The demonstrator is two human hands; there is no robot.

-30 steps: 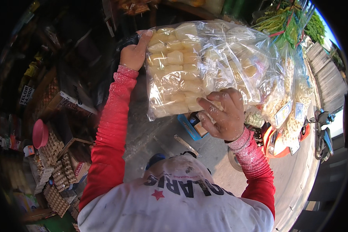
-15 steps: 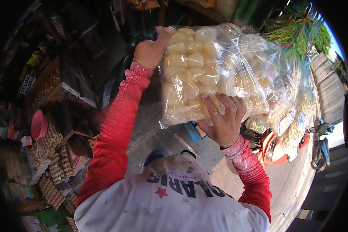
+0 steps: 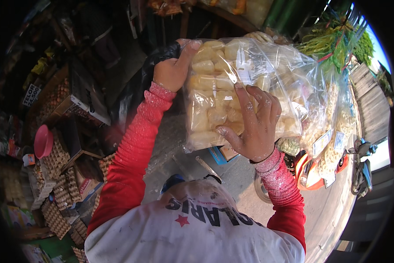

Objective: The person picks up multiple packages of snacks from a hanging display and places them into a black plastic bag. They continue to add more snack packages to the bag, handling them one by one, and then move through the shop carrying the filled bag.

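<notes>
A large clear plastic bag (image 3: 214,94) packed with pale yellow crackers is held up in front of me. My left hand (image 3: 173,70) grips its upper left corner, thumb over the top edge. My right hand (image 3: 254,125) lies spread against the bag's lower front, fingers apart and pressed on the plastic. Both arms wear red sleeves. More clear bags of snacks (image 3: 333,131) hang right behind and to the right of this one.
Stacked egg trays (image 3: 56,184) and a pink bowl (image 3: 43,141) stand at the left. A black plastic bag (image 3: 138,85) hangs beside my left wrist. Green leaves (image 3: 333,41) hang at upper right. A parked orange motorbike (image 3: 308,173) and a second motorbike (image 3: 363,171) stand on the pavement.
The bag has shifted right and a little lower in view. My right hand moved from gripping the bag's lower edge to lying spread on its front. My left hand kept its corner hold.
</notes>
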